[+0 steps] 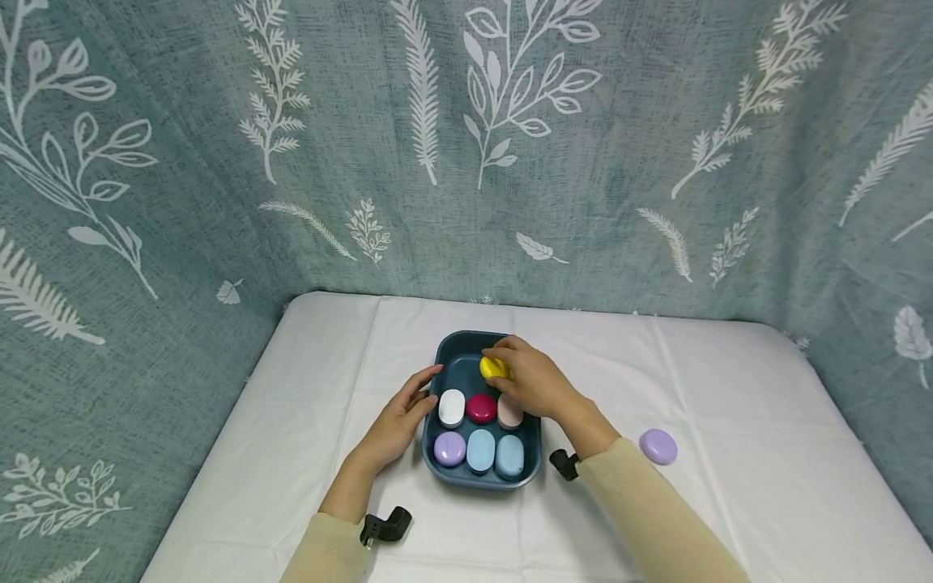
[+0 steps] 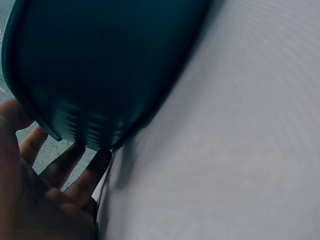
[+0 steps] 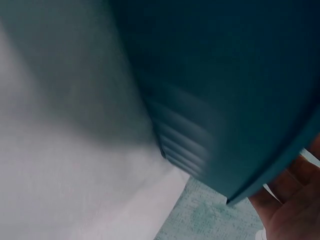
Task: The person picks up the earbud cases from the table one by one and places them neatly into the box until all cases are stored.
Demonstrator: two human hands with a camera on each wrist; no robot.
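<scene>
A dark blue rectangular tray (image 1: 483,481) with rounded corners stands on the white cloth. In the head view my right hand (image 1: 535,376) reaches over its far right part and pinches a smooth yellow rounded piece (image 1: 493,368) between fingers and thumb. Inside the tray lie a white piece (image 1: 452,409), a red piece (image 1: 481,408), a pale pink piece (image 1: 509,413) partly under the right hand, a lilac piece (image 1: 449,448), and two light blue ones. My left hand (image 1: 394,421) touches the tray's left side with its fingertips; the left wrist view shows them against the outer wall.
Another lilac rounded piece (image 1: 658,446) lies on the white cloth (image 1: 736,389), right of the tray and beside the right sleeve. Behind the table hangs a grey-green curtain (image 1: 452,227) with white leaf prints. Black wrist straps (image 1: 386,525) are on both arms.
</scene>
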